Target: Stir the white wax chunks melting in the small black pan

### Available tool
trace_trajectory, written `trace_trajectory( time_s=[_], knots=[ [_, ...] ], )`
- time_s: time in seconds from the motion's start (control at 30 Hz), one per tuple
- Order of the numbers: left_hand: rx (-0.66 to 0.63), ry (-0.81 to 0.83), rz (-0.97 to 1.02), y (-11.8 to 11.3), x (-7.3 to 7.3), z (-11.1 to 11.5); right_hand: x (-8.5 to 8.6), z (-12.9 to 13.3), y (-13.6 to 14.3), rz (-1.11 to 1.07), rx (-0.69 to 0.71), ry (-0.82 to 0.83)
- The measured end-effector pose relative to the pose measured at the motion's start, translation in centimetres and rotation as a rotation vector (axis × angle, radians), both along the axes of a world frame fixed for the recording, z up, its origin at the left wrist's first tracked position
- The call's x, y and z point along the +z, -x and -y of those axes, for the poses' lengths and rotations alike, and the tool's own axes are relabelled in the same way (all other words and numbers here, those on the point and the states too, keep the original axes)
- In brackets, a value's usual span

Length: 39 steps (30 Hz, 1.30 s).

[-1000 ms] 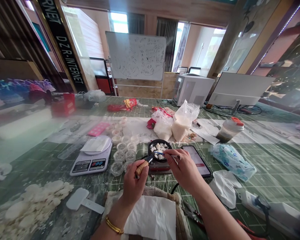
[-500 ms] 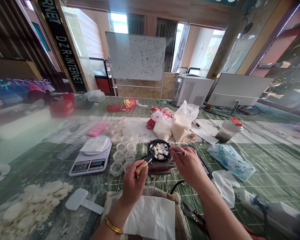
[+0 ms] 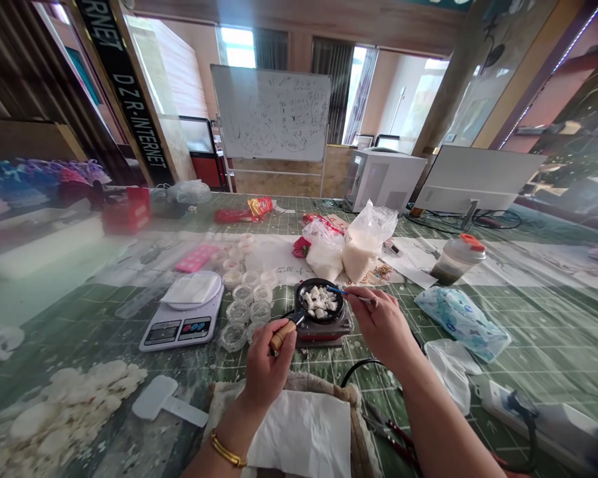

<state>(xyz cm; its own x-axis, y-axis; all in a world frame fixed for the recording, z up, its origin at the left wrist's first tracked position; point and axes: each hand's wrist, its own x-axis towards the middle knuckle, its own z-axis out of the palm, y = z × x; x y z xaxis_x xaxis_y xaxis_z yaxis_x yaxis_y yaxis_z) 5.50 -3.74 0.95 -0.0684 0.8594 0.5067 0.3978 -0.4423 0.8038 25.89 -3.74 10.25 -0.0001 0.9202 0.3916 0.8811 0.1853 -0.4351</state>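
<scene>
The left hand [image 3: 266,362] is closing its fingers around the wooden handle [image 3: 282,337] of a small black pan [image 3: 323,321], which is resting on a red-sided hot plate [image 3: 319,336]. White chunks [image 3: 319,302] are lying loose inside the pan. The right hand [image 3: 383,325] is pinching a thin blue stick [image 3: 337,290] between thumb and fingers, and the blue end is pointing over the pan's right rim; whether it is touching the chunks, I cannot tell. Clear cups [image 3: 238,311] are standing just left of the pan, with a kitchen scale [image 3: 183,328] sitting beyond them. 2 plastic bags [image 3: 359,257] of pale material are leaning together behind the pan, and a tissue pack [image 3: 463,322] is lying to the right of the right hand
</scene>
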Motion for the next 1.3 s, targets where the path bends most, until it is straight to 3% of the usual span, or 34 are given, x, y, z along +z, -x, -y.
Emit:
trace_trajectory(
  time_s=[0.2,0.37,0.5,0.63,0.77,0.93,1.1,1.3],
  knots=[
    [0.015,0.001,-0.008,0.0,-0.1,0.1,0.0,-0.2,0.2,0.011,0.035,0.066],
    [-0.009,-0.023,0.016,-0.1,-0.1,0.0,1.0,1.0,0.1,-0.003,0.04,-0.055],
    [-0.002,-0.023,0.016,-0.1,-0.2,-0.1,1.2,1.4,0.1,0.013,0.109,0.05],
    [-0.01,-0.023,0.016,0.0,-0.3,-0.2,1.3,1.6,0.2,-0.012,0.103,0.002],
    [0.001,-0.019,0.021,-0.1,-0.3,-0.1,1.5,1.8,0.4,0.001,0.136,0.061],
    [-0.007,-0.03,0.007,-0.1,-0.2,-0.1,1.5,1.8,0.2,0.007,0.058,-0.035],
    [0.004,-0.013,0.02,0.0,-0.3,0.0,1.4,1.7,-0.3,0.069,0.026,0.051],
    [0.003,-0.024,0.003,-0.1,-0.1,0.0,1.9,2.0,-0.4,0.081,0.03,0.002]
  ],
)
